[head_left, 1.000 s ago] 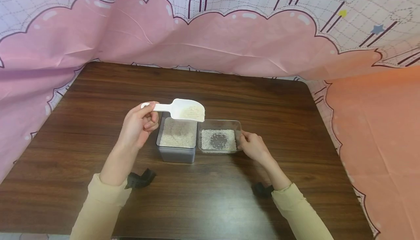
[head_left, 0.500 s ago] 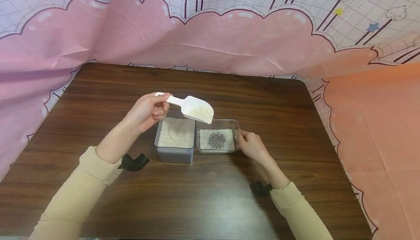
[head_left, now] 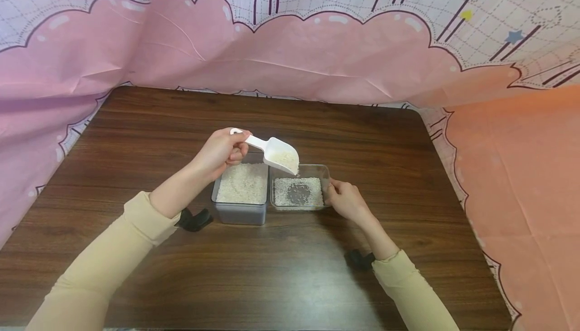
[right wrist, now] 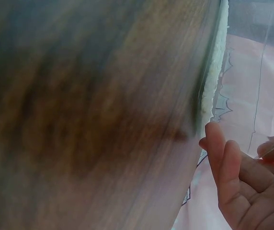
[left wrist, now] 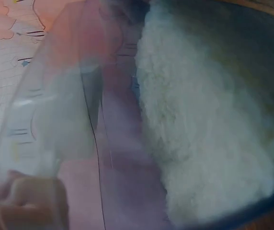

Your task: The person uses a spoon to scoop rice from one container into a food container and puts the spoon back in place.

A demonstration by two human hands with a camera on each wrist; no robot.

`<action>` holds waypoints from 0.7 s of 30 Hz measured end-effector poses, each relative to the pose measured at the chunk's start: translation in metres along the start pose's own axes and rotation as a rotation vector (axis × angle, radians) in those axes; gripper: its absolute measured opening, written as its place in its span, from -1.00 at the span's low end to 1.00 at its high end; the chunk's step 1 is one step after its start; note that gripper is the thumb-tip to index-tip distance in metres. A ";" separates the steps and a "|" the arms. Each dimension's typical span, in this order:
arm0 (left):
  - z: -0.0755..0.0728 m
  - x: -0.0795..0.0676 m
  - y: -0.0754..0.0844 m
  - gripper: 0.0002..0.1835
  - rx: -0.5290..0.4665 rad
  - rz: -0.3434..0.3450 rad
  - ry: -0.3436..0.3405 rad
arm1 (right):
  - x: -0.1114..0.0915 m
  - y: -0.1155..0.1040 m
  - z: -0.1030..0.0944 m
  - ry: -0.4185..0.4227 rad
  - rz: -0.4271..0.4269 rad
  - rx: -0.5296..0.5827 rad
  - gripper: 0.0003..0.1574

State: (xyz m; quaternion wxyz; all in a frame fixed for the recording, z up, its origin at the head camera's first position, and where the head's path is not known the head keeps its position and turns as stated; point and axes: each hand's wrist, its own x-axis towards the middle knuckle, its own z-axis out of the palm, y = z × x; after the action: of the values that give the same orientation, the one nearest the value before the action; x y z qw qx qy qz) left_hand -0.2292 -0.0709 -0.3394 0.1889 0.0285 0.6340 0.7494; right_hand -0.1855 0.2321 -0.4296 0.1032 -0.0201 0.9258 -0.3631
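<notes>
Just left of the clear box (head_left: 314,171) I see a grey bin (head_left: 240,215) of rice (head_left: 242,185). The right hand (head_left: 346,201) pinches the box's right end; above its left side slants a white scoop (head_left: 275,145), left hand (head_left: 222,151) clamped on its handle.

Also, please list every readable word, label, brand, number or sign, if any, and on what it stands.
None: no text shows on the white scoop, grey container or clear container. The patterned sheet bears drawings, such as a blue star, but no readable letters.
</notes>
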 end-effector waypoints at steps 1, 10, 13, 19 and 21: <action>0.001 0.001 0.000 -0.82 0.016 0.006 0.006 | 0.000 0.000 0.000 0.001 -0.003 -0.002 -0.42; 0.010 0.004 0.005 -0.79 0.174 0.066 0.044 | 0.000 -0.001 0.000 -0.004 -0.001 -0.009 -0.42; 0.014 0.003 0.007 -0.79 0.232 0.088 0.036 | 0.000 0.000 0.000 -0.001 -0.005 -0.014 -0.42; 0.021 0.002 0.009 -0.76 0.409 0.151 0.064 | 0.000 0.000 -0.001 -0.005 -0.007 -0.021 -0.42; 0.024 0.001 0.010 -0.76 0.497 0.179 0.088 | 0.000 -0.001 -0.001 -0.009 -0.003 -0.017 -0.41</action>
State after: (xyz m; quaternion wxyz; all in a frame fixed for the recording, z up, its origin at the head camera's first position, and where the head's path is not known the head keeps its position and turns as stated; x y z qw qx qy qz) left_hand -0.2259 -0.0491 -0.3254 0.0817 0.0974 0.8012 0.5848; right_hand -0.1860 0.2323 -0.4286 0.1066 -0.0238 0.9283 -0.3555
